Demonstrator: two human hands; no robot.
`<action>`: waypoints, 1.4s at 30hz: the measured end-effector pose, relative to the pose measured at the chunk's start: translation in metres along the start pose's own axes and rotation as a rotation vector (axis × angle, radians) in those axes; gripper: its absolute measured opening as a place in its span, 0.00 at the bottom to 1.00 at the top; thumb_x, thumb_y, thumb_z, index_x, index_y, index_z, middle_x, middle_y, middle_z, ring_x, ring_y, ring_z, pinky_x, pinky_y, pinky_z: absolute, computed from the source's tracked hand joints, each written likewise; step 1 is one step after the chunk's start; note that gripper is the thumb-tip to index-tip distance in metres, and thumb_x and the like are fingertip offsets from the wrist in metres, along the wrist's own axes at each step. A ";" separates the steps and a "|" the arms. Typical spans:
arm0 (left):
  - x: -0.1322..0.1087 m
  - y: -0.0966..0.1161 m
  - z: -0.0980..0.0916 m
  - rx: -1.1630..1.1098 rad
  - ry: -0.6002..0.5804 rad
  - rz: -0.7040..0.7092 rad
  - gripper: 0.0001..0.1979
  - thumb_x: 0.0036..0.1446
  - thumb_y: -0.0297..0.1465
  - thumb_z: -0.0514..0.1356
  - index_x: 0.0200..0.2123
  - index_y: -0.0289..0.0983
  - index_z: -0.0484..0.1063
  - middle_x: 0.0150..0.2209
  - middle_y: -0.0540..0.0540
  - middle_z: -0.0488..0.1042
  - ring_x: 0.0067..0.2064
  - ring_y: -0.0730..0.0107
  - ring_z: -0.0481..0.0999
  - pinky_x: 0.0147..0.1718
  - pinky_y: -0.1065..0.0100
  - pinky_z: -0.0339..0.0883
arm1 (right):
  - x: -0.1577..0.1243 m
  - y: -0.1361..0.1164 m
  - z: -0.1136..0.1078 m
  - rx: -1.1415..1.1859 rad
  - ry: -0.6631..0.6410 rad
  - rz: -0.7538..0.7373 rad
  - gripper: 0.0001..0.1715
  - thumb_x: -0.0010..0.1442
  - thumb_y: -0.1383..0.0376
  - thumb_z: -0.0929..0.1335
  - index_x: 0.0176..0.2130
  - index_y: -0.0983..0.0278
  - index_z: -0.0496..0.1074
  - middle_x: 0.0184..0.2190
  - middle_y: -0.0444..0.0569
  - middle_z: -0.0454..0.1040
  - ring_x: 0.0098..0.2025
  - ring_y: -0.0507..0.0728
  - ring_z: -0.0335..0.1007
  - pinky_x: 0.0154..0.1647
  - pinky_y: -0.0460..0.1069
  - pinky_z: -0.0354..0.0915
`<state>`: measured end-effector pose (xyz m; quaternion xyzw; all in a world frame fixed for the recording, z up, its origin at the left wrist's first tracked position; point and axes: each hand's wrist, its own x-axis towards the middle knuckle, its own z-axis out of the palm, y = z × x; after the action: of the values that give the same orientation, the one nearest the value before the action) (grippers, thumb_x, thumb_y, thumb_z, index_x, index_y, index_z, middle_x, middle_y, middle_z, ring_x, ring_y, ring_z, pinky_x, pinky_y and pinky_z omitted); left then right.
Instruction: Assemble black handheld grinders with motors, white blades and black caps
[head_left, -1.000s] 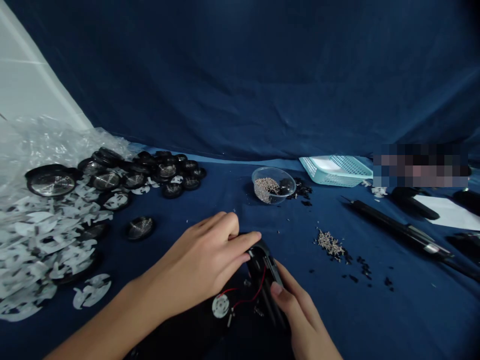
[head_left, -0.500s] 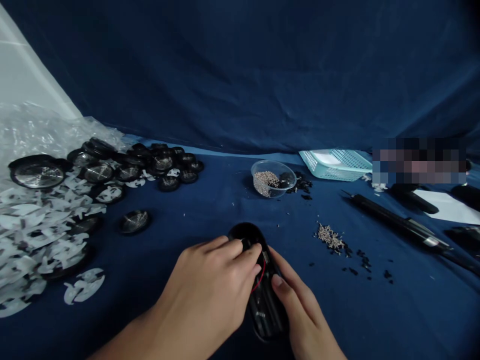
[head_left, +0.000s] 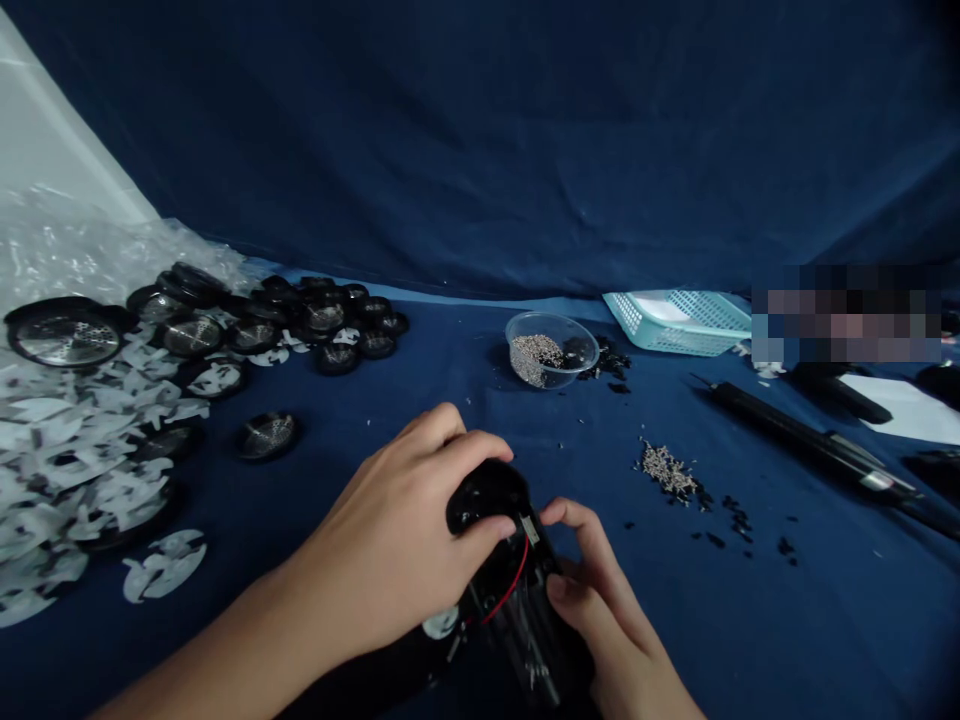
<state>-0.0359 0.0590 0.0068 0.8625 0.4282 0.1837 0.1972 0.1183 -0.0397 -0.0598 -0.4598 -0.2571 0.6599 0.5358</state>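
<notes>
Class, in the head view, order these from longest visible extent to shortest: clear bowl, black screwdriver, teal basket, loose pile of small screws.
1. Black screwdriver
2. Teal basket
3. Clear bowl
4. Loose pile of small screws

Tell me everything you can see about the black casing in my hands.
The black casing looks like glossy plastic, long and open on the side facing the camera, with a hollow interior. A red wire curves across it, and a small silvery strip sits near its right edge. It lies at a slant, its far end tipped leftward. The left hand grips around the far end; the right hand holds the right side. Its near end is too dark to make out.
</notes>
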 end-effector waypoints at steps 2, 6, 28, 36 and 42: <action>-0.001 0.001 0.002 0.010 0.013 0.013 0.12 0.54 0.33 0.63 0.43 0.45 0.72 0.39 0.51 0.67 0.36 0.67 0.73 0.33 0.65 0.69 | -0.001 -0.001 0.000 0.030 -0.012 0.011 0.24 0.57 0.59 0.70 0.50 0.55 0.59 0.24 0.37 0.65 0.22 0.46 0.58 0.25 0.42 0.55; -0.006 -0.001 0.008 0.138 0.099 0.118 0.13 0.57 0.30 0.62 0.46 0.41 0.70 0.39 0.49 0.65 0.34 0.67 0.72 0.29 0.66 0.67 | -0.001 -0.003 0.000 0.051 0.008 0.022 0.19 0.57 0.60 0.71 0.47 0.55 0.63 0.24 0.37 0.65 0.23 0.47 0.59 0.27 0.42 0.58; -0.009 -0.004 0.014 0.169 0.050 0.260 0.08 0.57 0.25 0.62 0.41 0.35 0.70 0.36 0.49 0.62 0.24 0.75 0.65 0.20 0.68 0.62 | 0.009 -0.011 -0.012 -0.189 -0.051 0.050 0.19 0.53 0.56 0.76 0.36 0.61 0.66 0.20 0.36 0.64 0.21 0.44 0.49 0.23 0.40 0.49; -0.007 -0.006 0.012 0.195 0.051 0.230 0.10 0.58 0.27 0.61 0.44 0.36 0.70 0.36 0.48 0.63 0.26 0.73 0.69 0.23 0.67 0.65 | 0.008 -0.007 -0.012 -0.160 -0.041 -0.006 0.19 0.56 0.56 0.74 0.41 0.60 0.65 0.24 0.39 0.69 0.24 0.46 0.58 0.26 0.41 0.54; -0.015 -0.010 -0.013 0.184 0.081 0.160 0.31 0.55 0.40 0.63 0.61 0.43 0.60 0.48 0.45 0.68 0.41 0.62 0.77 0.34 0.66 0.75 | 0.002 -0.007 -0.011 -0.285 0.064 -0.062 0.29 0.56 0.55 0.73 0.54 0.59 0.65 0.31 0.44 0.76 0.31 0.50 0.72 0.32 0.43 0.66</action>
<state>-0.0568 0.0548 0.0108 0.9003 0.3805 0.1934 0.0847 0.1310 -0.0375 -0.0598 -0.5439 -0.3451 0.5848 0.4931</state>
